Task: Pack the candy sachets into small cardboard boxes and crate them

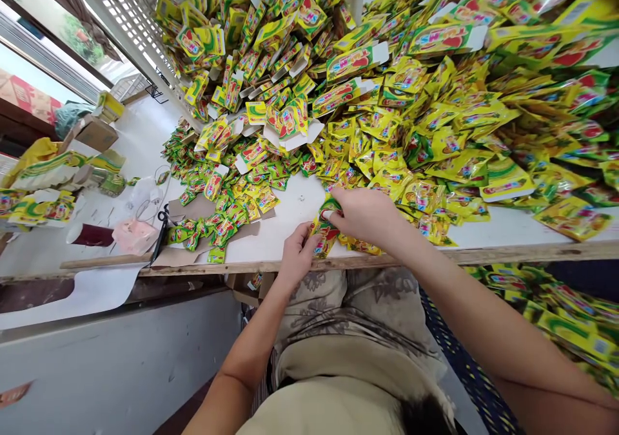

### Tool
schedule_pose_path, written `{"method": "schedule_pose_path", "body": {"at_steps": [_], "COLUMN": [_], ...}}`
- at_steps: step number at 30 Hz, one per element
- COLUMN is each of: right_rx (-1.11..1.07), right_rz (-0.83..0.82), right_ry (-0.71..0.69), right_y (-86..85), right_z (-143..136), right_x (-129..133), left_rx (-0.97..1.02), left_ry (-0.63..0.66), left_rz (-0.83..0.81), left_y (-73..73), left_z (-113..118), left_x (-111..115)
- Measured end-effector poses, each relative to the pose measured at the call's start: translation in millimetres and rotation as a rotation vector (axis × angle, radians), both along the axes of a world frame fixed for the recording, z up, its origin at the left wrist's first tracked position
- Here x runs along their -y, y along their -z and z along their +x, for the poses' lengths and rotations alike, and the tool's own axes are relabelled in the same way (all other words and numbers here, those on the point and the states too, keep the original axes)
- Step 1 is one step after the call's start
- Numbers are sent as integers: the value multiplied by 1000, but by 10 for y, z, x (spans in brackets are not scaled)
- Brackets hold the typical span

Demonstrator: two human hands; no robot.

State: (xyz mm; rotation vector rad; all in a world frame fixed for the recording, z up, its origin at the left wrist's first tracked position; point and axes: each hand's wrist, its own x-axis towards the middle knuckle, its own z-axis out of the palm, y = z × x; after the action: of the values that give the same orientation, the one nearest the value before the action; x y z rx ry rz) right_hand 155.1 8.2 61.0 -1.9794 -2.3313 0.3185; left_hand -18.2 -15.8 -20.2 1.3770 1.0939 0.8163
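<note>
My left hand (296, 252) grips the lower left side of a small yellow and green packet (327, 234) at the front edge of the table. Fingers of my right hand (365, 214) are closed on its upper end, partly covering it. I cannot tell whether this packet is a carton or a pouch. Just right of and behind my hands lies a wide heap of yellow sachets (387, 158). Green sachets (225, 225) are spread on brown cardboard to the left of my left hand.
Yellow printed cartons (290, 122), some with white flaps out, spill from a white plastic crate (130, 22) at the back. Black scissors (158, 235) lie near a wooden stick (104, 262) and a dark red cylinder (94, 234) on the left. More cartons (570, 332) are below the table, right.
</note>
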Motion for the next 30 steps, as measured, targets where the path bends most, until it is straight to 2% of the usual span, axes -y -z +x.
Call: {"method": "schedule_pose_path", "body": {"at_steps": [3,5,10,15,19,22,25,28,30], "right_rx": [-42,-145,-502,-702,-723,-739,-744,-689,-616], "right_rz": [-17,-69,-98,-59,28,94,91,-4,-38], "right_ry": [-177,-269,-216,-189,-192,-203,-284,-409,-431], "right_y": [-11,-23,-12,185,380,458,439,349,292], "right_z": [-6,58,213,145,79,54,82,159,200], "right_x": [-11,-47,-142,-179,-197,-188,-187,-231,-279], "left_rx": [20,69,181,264,293,288,305,315,311], "left_ry": [12,21,-5,37,32,12,-3,5,14], "left_rz": [-21,-51,-141,-175,-206,-253,-291,-309,-314], "left_y": [14,18,10,58,89,79,67,72,81], "left_z": [-20,-38,-72,-116,-142,-137,-128,-125,-123], "left_x": [-14,-21,-19,-35,-60,-71,-82,-96,-103]}}
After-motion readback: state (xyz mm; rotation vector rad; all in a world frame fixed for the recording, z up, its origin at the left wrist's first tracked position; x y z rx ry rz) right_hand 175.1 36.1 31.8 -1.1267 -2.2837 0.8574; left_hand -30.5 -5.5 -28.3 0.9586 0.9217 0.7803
